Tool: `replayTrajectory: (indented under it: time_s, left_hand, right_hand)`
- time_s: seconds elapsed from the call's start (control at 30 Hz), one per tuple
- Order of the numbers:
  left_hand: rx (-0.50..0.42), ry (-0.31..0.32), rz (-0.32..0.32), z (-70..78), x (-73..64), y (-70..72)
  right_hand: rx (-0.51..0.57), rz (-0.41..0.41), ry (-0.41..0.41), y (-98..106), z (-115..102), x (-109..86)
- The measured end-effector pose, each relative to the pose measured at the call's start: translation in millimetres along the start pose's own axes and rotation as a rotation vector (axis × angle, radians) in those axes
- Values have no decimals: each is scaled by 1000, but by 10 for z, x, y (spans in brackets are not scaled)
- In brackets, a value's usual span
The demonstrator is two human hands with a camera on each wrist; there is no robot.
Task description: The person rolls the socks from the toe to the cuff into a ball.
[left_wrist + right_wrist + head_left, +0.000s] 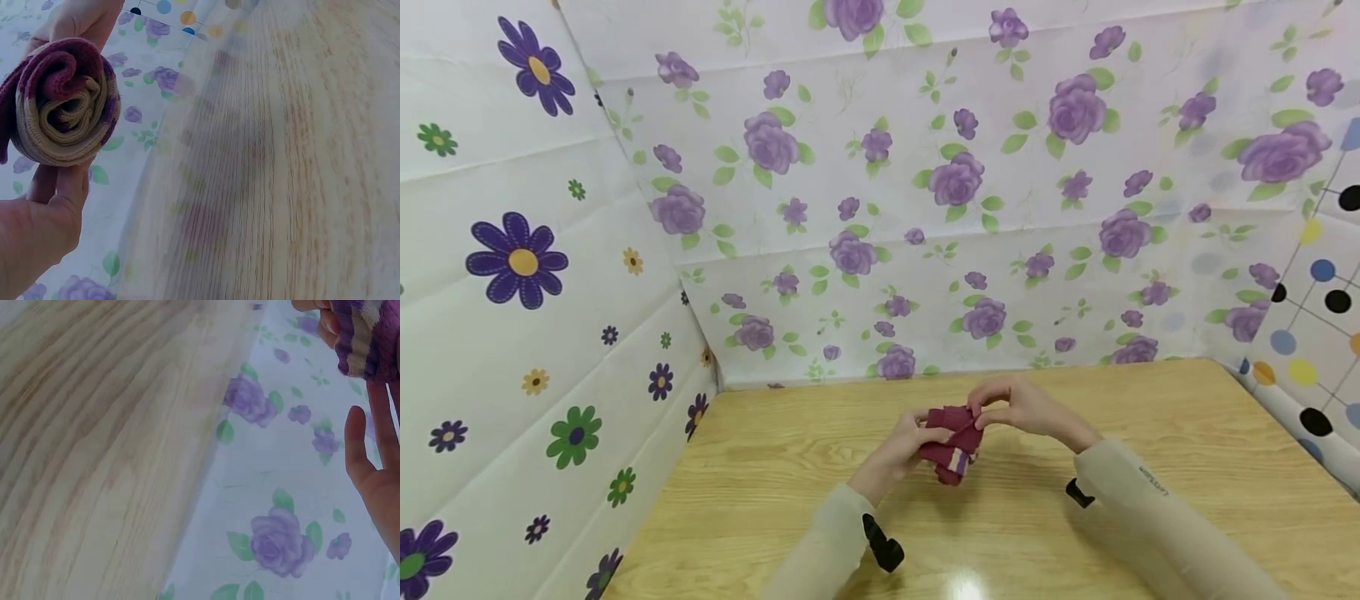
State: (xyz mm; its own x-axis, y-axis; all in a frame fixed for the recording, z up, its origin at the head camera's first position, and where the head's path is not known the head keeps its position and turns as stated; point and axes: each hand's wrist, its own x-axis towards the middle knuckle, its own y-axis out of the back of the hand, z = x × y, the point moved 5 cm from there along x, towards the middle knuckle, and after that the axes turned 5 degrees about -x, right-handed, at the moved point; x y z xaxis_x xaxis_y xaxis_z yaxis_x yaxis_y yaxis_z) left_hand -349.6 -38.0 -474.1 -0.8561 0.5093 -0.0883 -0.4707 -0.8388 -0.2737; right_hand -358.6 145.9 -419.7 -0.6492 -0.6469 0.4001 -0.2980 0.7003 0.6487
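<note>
A rolled-up maroon knit sock bundle (942, 452) with cream and purple stripes is held above the table in the head view. My left hand (897, 448) grips it from the left, thumb across the front. From the right, my right hand (1028, 408) pinches the upper edge of the knit between thumb and fingers. The left wrist view shows the end of the sock bundle (69, 119), wound in a spiral of cream and maroon layers. Only part of the striped sock bundle (362, 344) enters the right wrist view, at the top right corner.
Below the hands lies a light wooden table (760, 483). A white sheet with purple roses (850, 250) hangs behind it, a daisy-patterned sheet (550, 350) at the left and a dotted sheet (1318, 333) at the right. Black straps (882, 543) sit at both wrists.
</note>
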Motion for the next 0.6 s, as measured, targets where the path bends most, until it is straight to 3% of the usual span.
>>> replayTrajectory:
  time_s: [0.1,0.27,0.4,0.47,0.6]
  left_hand:
    - [-20,19,13,-11,2,39]
    - [-58,48,37,-20,-24,69]
    - [-111,23,56,25,-52,54]
    - [-155,-10,95,74,-48,59]
    - [-258,-83,230,203,-12,90]
  right_hand:
    - [24,26,19,-30,27,-30]
    - [179,37,-33,-95,63,-74]
    - [130,19,-83,-144,55,-45]
    - [106,2,-96,-172,66,-34]
    - [127,-40,-115,-239,102,-34]
